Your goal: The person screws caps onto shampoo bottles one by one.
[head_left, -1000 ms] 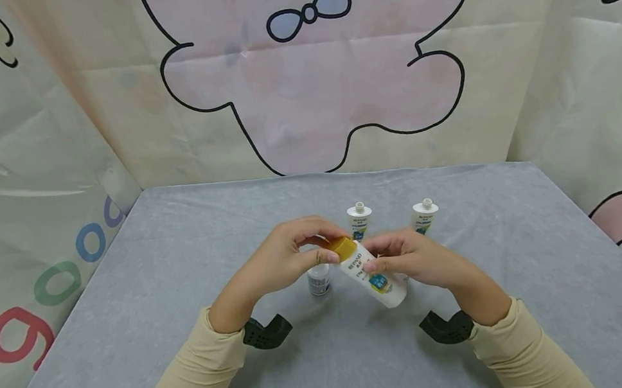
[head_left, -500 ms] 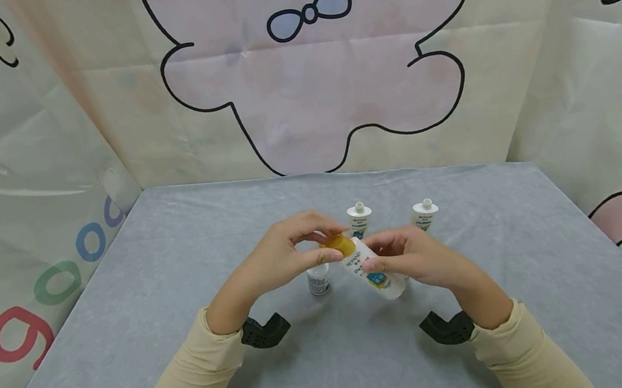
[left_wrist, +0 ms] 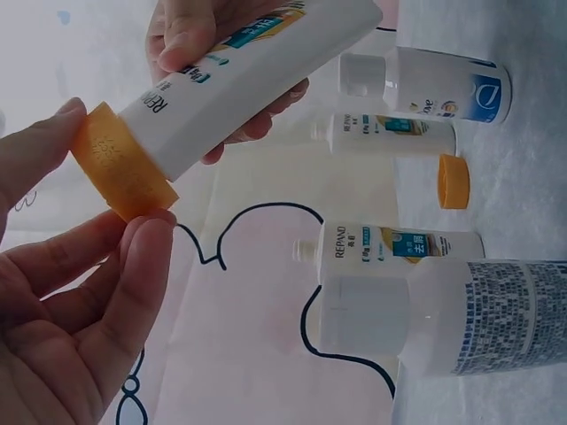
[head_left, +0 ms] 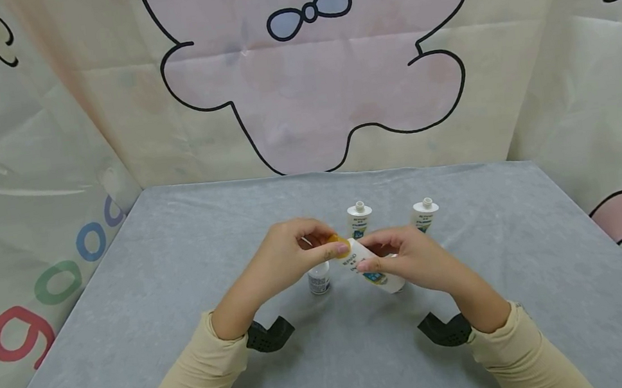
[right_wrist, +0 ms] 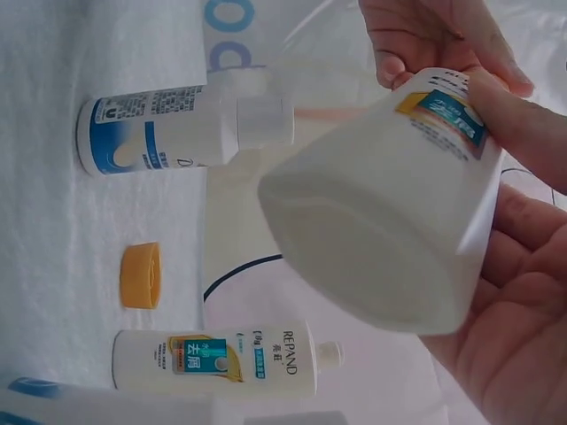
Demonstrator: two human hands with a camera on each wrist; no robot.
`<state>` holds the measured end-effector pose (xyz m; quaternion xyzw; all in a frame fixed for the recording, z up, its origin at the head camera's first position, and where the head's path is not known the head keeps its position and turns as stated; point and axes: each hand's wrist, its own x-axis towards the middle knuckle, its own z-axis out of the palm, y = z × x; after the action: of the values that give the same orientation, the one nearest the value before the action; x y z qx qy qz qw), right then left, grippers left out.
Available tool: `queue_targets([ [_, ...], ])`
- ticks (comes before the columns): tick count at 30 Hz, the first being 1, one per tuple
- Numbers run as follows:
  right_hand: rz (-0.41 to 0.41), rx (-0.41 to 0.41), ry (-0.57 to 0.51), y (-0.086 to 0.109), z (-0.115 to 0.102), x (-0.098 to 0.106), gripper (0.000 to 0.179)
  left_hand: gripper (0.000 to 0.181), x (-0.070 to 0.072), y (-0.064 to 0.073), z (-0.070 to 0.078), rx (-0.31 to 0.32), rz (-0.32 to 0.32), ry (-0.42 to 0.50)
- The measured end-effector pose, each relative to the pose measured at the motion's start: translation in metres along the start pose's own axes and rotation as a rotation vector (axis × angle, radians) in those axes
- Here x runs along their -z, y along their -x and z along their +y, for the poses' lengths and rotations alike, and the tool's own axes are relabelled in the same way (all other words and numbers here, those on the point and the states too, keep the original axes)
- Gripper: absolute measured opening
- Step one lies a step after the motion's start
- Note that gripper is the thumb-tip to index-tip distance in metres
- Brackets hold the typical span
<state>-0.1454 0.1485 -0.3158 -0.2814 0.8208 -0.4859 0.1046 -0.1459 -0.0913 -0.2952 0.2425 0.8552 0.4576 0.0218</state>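
Observation:
My left hand (head_left: 295, 251) pinches the orange cap (left_wrist: 124, 164) between thumb and fingertips. That cap sits at the top end of a white REPAND shampoo bottle (left_wrist: 221, 93), its edge right at the bottle's shoulder. My right hand (head_left: 412, 256) grips the bottle's body, thumb on the label side and fingers underneath. Held tilted above the table, the bottle points its cap up to the left and its base (right_wrist: 363, 243) down to the right. The neck is hidden inside the cap or behind it.
Two capless REPAND bottles (head_left: 360, 217) (head_left: 424, 214) stand upright behind my hands. A white-capped bottle (head_left: 319, 279) stands below my left hand, and another, labelled Dove (left_wrist: 447, 84), shows in the left wrist view. A loose orange cap (right_wrist: 140, 276) lies on the grey cloth (head_left: 333, 372).
The bottle's base has risen slightly, and the bottle has turned in the hands. My left fingers have shifted round the cap, covering more of it in the head view.

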Motion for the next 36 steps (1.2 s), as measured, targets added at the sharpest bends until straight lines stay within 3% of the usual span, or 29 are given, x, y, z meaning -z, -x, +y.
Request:
queue_targets([
  [9,-0.024,0.007,-0.028,0.0003,-0.0016,0.0002,0.027,0.018,-0.0019,-0.0002,-0.0026,-0.042,0.023,0.033],
  [22,-0.107,-0.012,-0.147,-0.0016,0.0023,0.0045,0.028,0.026,0.0025,0.0004,-0.0034,-0.158,-0.022,0.054],
  [25,-0.070,-0.012,-0.136,-0.0009,0.0022,0.0044,0.029,0.029,0.0023,0.0006,-0.0022,-0.133,-0.023,0.051],
  [31,0.031,0.003,-0.020,-0.0007,0.0000,0.0023,0.028,0.034,0.0007,0.0011,0.0038,-0.012,0.000,0.054],
  [36,0.038,-0.007,0.009,-0.0011,-0.0006,0.0008,0.029,0.029,-0.0003,0.0014,0.0045,-0.007,0.003,0.048],
])
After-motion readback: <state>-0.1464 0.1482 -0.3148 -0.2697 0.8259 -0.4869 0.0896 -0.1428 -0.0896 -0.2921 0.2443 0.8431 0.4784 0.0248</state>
